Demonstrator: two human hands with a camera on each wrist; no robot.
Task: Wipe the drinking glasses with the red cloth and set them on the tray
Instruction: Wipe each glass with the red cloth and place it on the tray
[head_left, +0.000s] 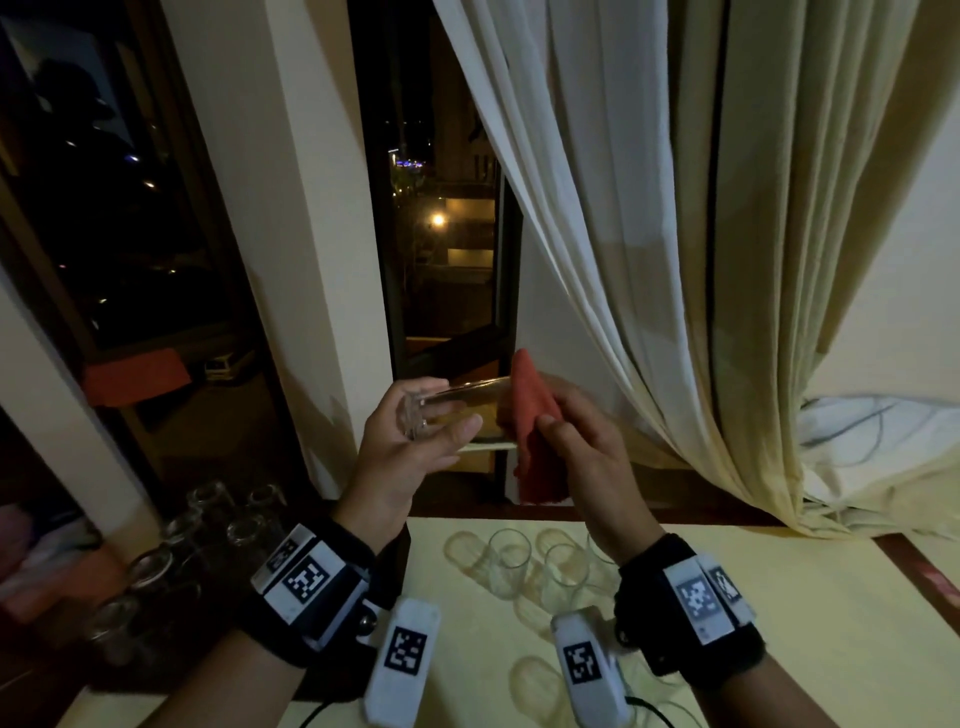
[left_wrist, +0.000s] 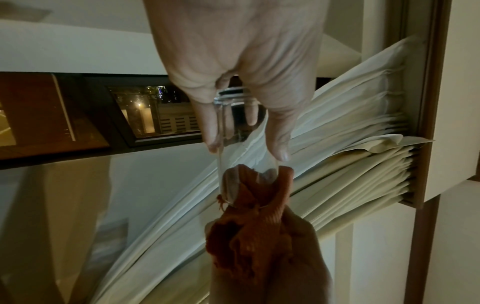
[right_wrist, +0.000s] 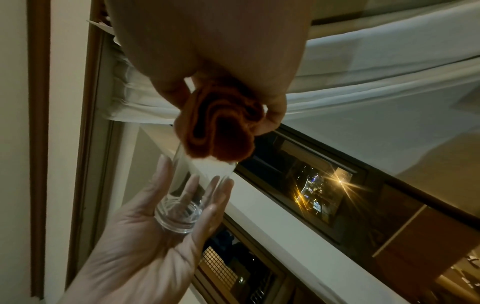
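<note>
Both raised: left hand (head_left: 410, 447) cradles glass (head_left: 457, 402); right hand (head_left: 587, 447) pinches red cloth (head_left: 530, 410).

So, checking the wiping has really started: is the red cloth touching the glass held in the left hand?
Touching. In the left wrist view the red cloth is stuffed into the open mouth of the glass, pressing against its inner wall.

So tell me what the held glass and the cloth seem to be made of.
Drinking glass: apparently clear, smooth glass; the fingers show through it, and its thick base glints. Red cloth: soft woven or knit fabric, matte, bunching in folds at the rim; the exact fibre can't be told.
</note>
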